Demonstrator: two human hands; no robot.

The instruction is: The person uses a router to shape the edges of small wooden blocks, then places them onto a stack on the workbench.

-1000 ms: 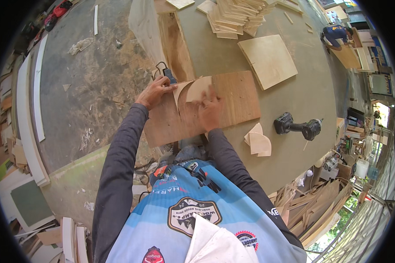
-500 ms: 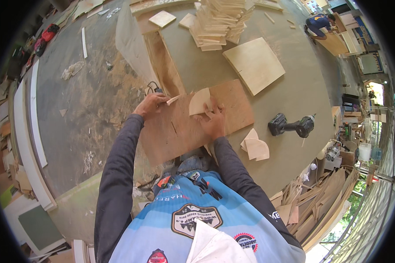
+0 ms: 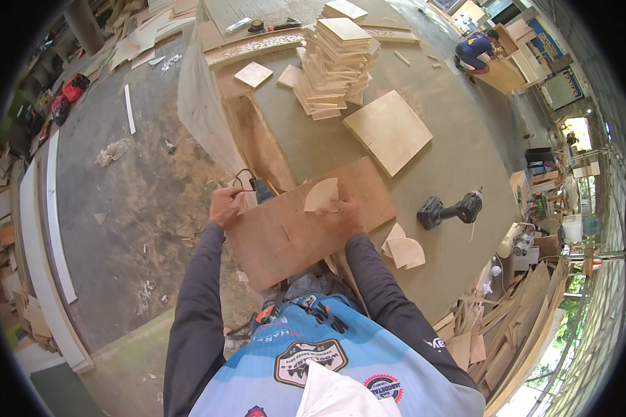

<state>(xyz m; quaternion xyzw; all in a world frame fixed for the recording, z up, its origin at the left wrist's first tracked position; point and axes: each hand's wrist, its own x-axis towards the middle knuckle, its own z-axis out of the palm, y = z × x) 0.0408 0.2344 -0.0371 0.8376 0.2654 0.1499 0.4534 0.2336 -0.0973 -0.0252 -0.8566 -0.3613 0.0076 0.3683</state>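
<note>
Since a second ago your left hand (image 3: pixel 226 206) has slid off the top of the board (image 3: pixel 306 222) to its left end, and only one cutout (image 3: pixel 322 195) now lies on the board where two overlapping pieces lay before.

That cutout is a pale fan-shaped piece of plywood, flat on the board's upper middle, with its lower edge under your right hand (image 3: pixel 341 214). Your right hand is closed down on it, fingers pressing the piece against the board. Your left hand is curled around the board's left end, gripping it; just beyond its knuckles sits a small dark power tool (image 3: pixel 261 189) with a looped black cord, touching or nearly touching the board's edge.

You have the board, a long brown plywood panel, lying tilted across the near edge of the surface (image 3: pixel 459 160), its left end hanging out past the edge over the floor (image 3: pixel 132 208).

Just right of your right forearm, two more fan-shaped offcuts (image 3: pixel 400 247) lie overlapped on the surface. Further right a dark cordless drill (image 3: pixel 449 208) lies on its side. Beyond the board a square plywood sheet (image 3: pixel 388 131) lies flat, and behind that stands an uneven stack of squares (image 3: pixel 335 59).

Far off at the top right, another person (image 3: pixel 476 48) in blue bends over a panel.
</note>
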